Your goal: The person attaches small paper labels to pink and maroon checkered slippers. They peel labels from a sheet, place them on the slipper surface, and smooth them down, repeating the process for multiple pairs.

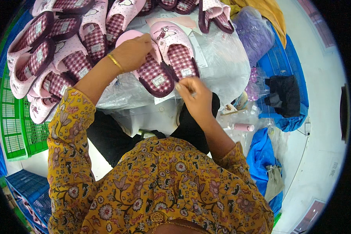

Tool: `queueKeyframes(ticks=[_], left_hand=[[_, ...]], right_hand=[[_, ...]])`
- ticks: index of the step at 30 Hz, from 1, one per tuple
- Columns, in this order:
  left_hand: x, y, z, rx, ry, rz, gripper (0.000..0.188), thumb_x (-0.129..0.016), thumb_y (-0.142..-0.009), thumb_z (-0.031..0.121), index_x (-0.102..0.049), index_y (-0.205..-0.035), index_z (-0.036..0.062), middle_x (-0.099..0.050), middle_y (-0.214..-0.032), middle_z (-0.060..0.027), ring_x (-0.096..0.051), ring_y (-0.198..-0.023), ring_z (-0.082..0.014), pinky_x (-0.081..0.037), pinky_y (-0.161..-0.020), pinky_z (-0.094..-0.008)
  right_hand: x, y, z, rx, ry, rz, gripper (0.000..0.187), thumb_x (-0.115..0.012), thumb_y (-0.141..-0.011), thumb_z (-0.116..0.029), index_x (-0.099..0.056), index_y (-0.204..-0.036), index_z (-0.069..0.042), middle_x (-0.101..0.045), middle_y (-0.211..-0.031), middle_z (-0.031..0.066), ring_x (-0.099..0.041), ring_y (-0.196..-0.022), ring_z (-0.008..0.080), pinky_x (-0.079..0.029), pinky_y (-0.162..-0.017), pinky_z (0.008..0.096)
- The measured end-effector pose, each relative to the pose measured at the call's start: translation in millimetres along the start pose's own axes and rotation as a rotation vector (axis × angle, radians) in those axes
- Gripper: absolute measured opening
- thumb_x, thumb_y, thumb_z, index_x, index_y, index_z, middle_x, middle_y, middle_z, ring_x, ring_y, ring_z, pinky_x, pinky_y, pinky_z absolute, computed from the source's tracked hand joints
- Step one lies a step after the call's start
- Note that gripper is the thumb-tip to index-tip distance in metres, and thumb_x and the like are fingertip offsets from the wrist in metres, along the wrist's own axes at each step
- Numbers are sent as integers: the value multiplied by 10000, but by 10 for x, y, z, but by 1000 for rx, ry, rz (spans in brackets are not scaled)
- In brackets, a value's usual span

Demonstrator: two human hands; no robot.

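Note:
A pair of pink slippers with dark plum trim and checked insoles lies in front of me on a plastic-wrapped bundle [230, 74]. My left hand [134, 52] is closed over the upper of the left slipper [154, 78], partly covering it. The right slipper [179, 58] touches it side by side, and a printed animal figure shows on its toe. At that slipper's heel, my right hand [197, 95] has thumb and forefinger pinched together. Whatever lies between those fingertips is too small to make out. White labels show on both insoles.
More matching slippers [72, 58] are heaped at the left and along the far edge. White paper [197, 48] lies under the pair. Green crates [25, 128] stand on the left. A blue basket [279, 58] holding a purple bag [253, 33] and dark cloth [282, 95] is on the right.

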State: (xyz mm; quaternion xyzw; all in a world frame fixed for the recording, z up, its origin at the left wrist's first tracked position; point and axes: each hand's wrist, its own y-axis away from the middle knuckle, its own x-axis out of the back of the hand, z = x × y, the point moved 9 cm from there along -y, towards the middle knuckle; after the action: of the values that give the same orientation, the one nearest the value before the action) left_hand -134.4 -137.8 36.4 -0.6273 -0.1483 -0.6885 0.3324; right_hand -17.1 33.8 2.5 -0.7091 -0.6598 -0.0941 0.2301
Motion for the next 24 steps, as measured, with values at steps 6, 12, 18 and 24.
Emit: queueKeyframes(ticks=[6, 12, 18, 24], left_hand=[[97, 57, 20, 86, 61, 53, 179, -577, -803, 79, -639, -967, 44, -550, -1099, -116, -622, -956, -330, -520, -840, -424], [78, 113, 55, 74, 93, 150, 153, -569, -814, 55, -599, -961, 23, -567, -1062, -171, -595, -943, -379, -506, -845, -425], [160, 156, 137, 97, 88, 193, 127, -590, -812, 79, -609, -927, 31, -578, -1065, -144, -593, -980, -348, -508, -848, -408], [245, 183, 231, 109, 12, 335, 116, -605, -794, 113, -646, -882, 50, -586, -1027, -129, -580, -998, -331, -492, -866, -427]], right_hand=[[-165, 326, 500, 68, 403, 24, 508, -782, -772, -359, -622, -1141, -49, -658, -1065, 165, -613, -980, 363, -494, -837, 428], [-372, 204, 645, -82, 382, 118, 259, -714, -814, -261, -685, -1009, -92, -699, -859, 153, -665, -777, 373, -515, -690, 476], [197, 371, -56, 225, 563, 95, 147, -703, -800, -170, -673, -918, -88, -669, -784, 132, -646, -722, 323, -488, -644, 456], [586, -240, -898, 519, 858, 202, 62, -676, -805, -130, -638, -823, -85, -603, -736, 92, -612, -734, 291, -478, -610, 435]])
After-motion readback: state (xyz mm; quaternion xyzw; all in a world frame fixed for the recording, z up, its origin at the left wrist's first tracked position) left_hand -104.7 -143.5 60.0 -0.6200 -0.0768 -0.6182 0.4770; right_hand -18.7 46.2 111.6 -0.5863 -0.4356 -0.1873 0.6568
